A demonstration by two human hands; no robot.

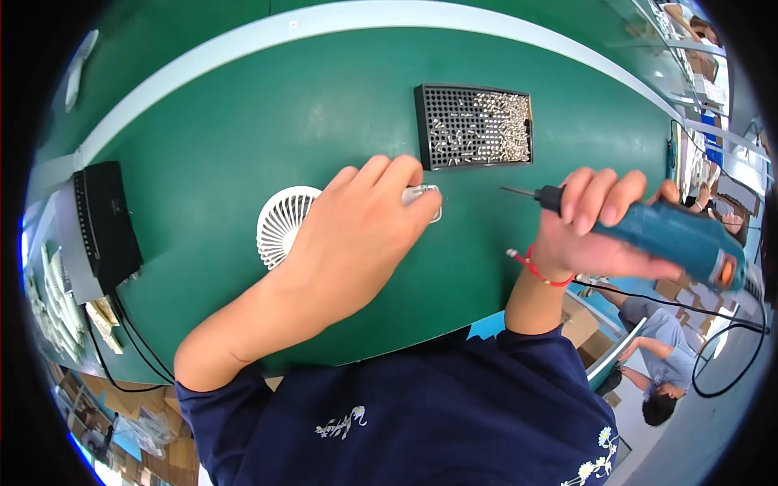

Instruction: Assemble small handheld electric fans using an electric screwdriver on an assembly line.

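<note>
My left hand (365,219) is closed over a white plastic part, with the fingertips and thumb at its pale end piece (421,194). A round white slotted grille (284,227) shows on the other side of that hand, lying on the table. My hand hides whether the grille and the end piece are joined. Held in my right hand (596,219) is a teal electric screwdriver (673,239), raised and slightly blurred. Its thin bit points left, apart from the white part. A black tray (438,161) of small metal screws lies beyond my hands.
The green table (267,105) has a pale raised border (340,16) along its far side. A black-and-grey box (105,227) with cables stands at the left edge. From the screwdriver a black cord (689,309) loops down at right. Other people work beyond the right side.
</note>
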